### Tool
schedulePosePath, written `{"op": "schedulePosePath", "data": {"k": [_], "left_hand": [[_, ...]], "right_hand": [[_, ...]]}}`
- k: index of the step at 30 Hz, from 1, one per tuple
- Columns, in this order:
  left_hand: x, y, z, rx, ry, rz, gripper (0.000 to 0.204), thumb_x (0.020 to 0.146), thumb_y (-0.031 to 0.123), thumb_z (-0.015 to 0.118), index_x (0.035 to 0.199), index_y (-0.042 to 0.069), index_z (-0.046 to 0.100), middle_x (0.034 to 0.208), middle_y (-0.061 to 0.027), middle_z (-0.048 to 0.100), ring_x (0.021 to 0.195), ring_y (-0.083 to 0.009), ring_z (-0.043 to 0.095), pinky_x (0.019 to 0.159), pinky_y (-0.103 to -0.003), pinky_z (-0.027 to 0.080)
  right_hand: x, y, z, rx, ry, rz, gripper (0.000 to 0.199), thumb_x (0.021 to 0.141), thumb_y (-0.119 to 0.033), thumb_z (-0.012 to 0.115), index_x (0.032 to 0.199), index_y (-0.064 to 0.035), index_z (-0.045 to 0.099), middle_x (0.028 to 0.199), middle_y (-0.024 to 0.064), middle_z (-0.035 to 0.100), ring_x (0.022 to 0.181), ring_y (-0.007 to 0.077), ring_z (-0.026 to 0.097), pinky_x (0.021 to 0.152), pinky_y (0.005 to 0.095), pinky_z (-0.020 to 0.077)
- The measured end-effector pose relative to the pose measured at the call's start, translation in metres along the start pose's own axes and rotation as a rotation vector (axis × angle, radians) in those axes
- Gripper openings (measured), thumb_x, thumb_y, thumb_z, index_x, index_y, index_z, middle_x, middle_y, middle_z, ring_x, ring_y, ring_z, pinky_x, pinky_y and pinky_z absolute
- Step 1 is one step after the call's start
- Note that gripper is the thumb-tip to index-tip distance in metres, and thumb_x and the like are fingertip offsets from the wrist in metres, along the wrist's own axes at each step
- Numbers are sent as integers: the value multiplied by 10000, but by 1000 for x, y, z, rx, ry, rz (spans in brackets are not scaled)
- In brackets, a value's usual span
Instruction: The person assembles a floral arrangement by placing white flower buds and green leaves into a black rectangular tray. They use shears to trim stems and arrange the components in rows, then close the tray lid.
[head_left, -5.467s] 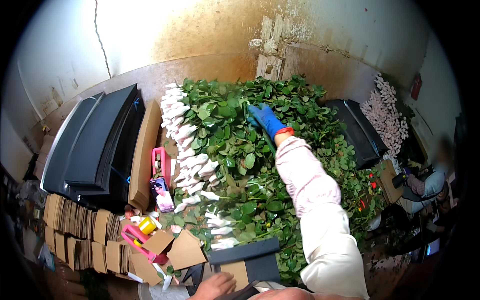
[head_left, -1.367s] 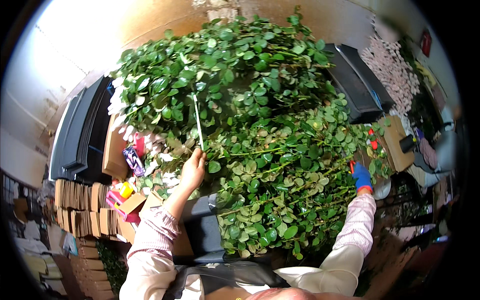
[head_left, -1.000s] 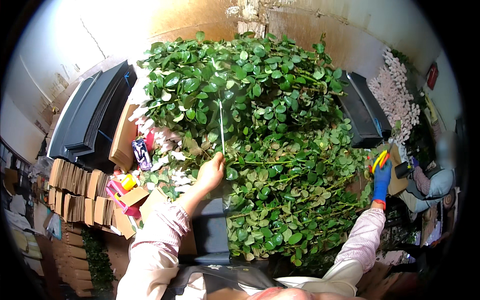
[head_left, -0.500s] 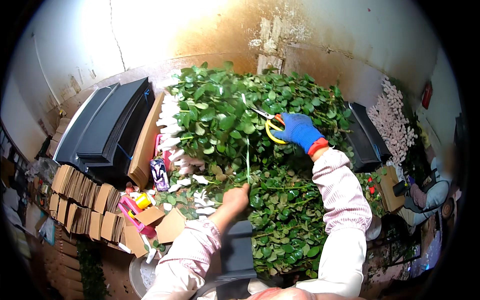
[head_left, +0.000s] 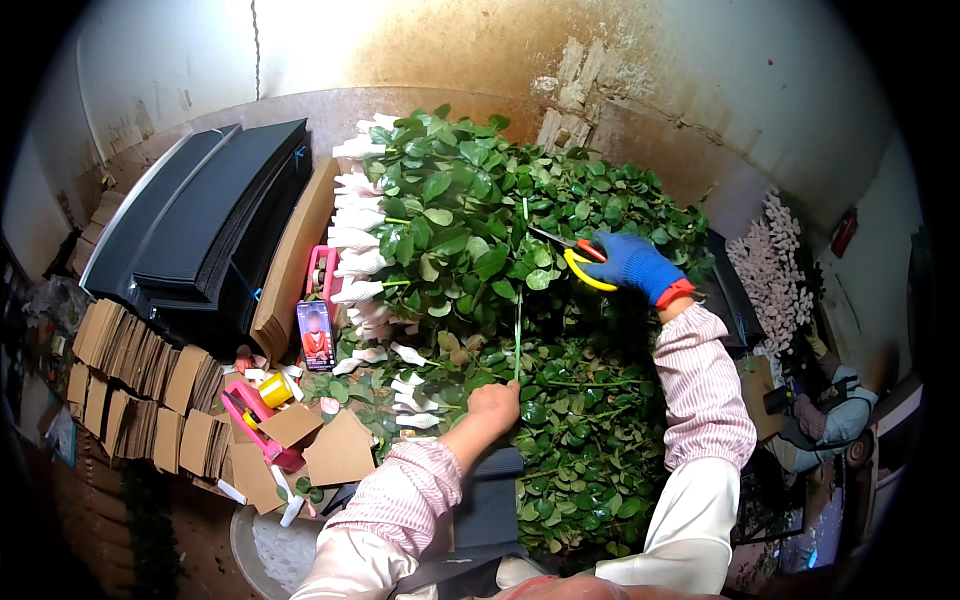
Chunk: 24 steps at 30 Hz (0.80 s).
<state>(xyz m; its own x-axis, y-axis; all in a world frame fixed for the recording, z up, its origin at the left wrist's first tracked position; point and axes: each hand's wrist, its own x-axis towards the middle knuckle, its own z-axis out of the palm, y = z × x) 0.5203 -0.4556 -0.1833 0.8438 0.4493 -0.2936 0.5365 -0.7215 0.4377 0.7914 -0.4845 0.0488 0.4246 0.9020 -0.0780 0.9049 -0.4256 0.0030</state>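
Note:
A pile of leafy green stems with white-netted flower heads along its left side lies in front of me. My bare left hand is closed on the lower end of a pale green strap, pulled taut across the leaves. Higher up, the strap passes behind foliage and shows again near the scissors. In its blue glove, my right hand grips scissors with yellow and orange-red handles. Their blades point left among the leaves, close to the strap's upper part; whether they touch it I cannot tell.
Stacked dark sheets and folded cardboard pieces stand at the left. Nearby are a lit phone, a pink tape dispenser and a metal basin. Pale flower heads are heaped at the right; another person sits beyond.
The view has shifted, moving the scene slightly rightward in the picture. Both hands keep their holds, and the scissors stay beside the strap. The phone's screen now shows a brighter picture.

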Motion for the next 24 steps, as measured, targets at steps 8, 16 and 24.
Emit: {"op": "schedulePosePath", "data": {"k": [8,16,24], "left_hand": [[4,-12,4,36,-245,-43,391,1062,241,460,1338,133,715,1342,-172,719,1253,-380,686,1020,-474,561],[-26,5,-39,-54,-3,82,350,1070,203,422,1278,38,651,1122,-240,760,1042,-452,731,887,-564,580],[-190,-8,-157,-958,383,391,221,1112,264,526,1038,64,585,738,-41,569,603,-171,518,573,-343,418]], "right_hand": [[13,-42,21,-222,54,31,567,895,-600,686,1207,-127,661,1090,200,758,998,389,740,866,500,574],[37,-36,39,-861,-127,42,272,990,-265,636,1175,-175,813,1110,14,811,980,247,780,676,479,560],[-21,-60,69,-774,-216,29,279,1023,-265,581,1171,-203,809,1166,0,793,1021,249,765,635,483,509]]}}
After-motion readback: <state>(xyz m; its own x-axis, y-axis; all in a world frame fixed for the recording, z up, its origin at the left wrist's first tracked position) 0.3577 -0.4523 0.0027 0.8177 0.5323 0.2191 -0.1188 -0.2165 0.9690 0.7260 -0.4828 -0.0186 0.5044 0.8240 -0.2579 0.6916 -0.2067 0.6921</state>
